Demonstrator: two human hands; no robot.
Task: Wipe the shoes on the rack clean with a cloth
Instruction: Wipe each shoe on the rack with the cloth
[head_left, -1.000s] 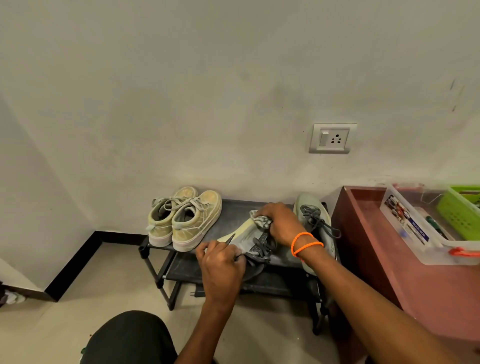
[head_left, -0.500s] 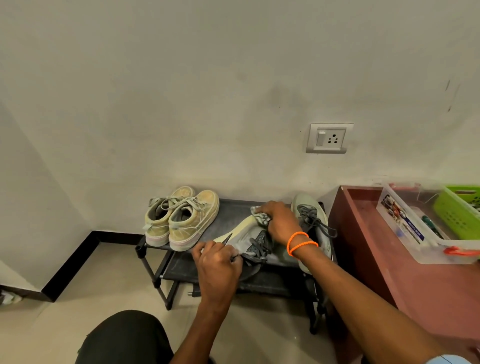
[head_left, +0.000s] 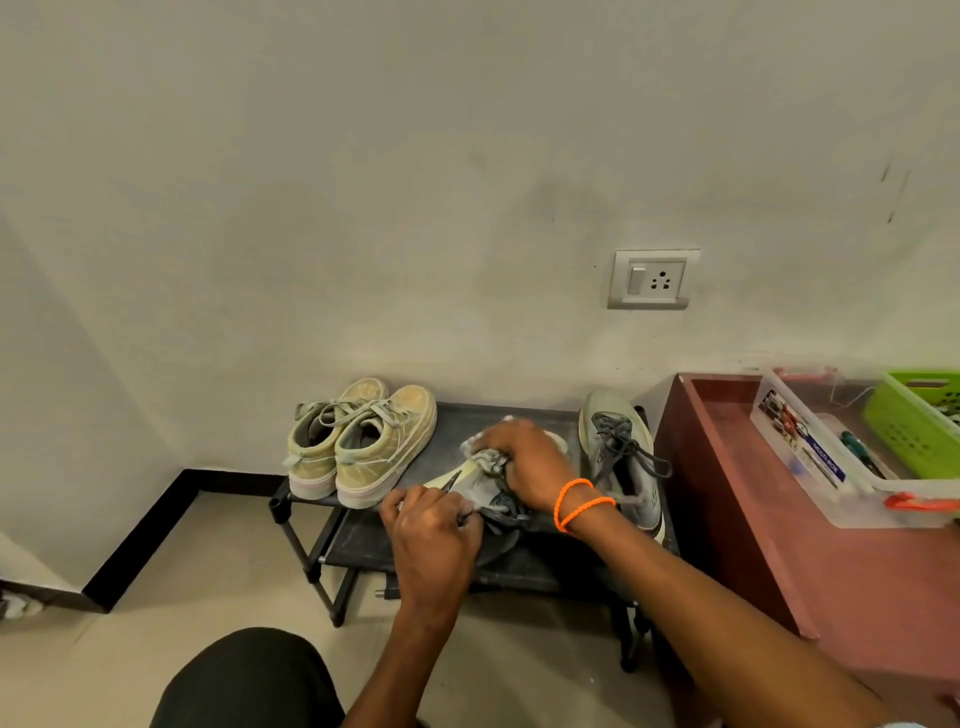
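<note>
A low black shoe rack (head_left: 452, 418) stands against the wall. A grey running shoe (head_left: 480, 491) lies tilted on its side in the middle of the top shelf. My left hand (head_left: 434, 535) grips its heel end. My right hand (head_left: 524, 462), with orange bands on the wrist, presses a crumpled grey cloth (head_left: 485, 460) onto the shoe's upper. The matching grey shoe (head_left: 621, 457) stands upright at the right end of the shelf. A pair of beige sneakers (head_left: 358, 447) sits at the left end.
A dark red cabinet (head_left: 769, 525) stands right of the rack, carrying a clear plastic box (head_left: 810, 457) and a green basket (head_left: 914, 421). A wall socket (head_left: 652, 280) is above the rack. My knee (head_left: 249, 680) is at the bottom edge. Beige floor lies to the left.
My right hand with the cloth has slid a little along the shoe's upper, toward its toe end. My left hand keeps its hold on the heel.
</note>
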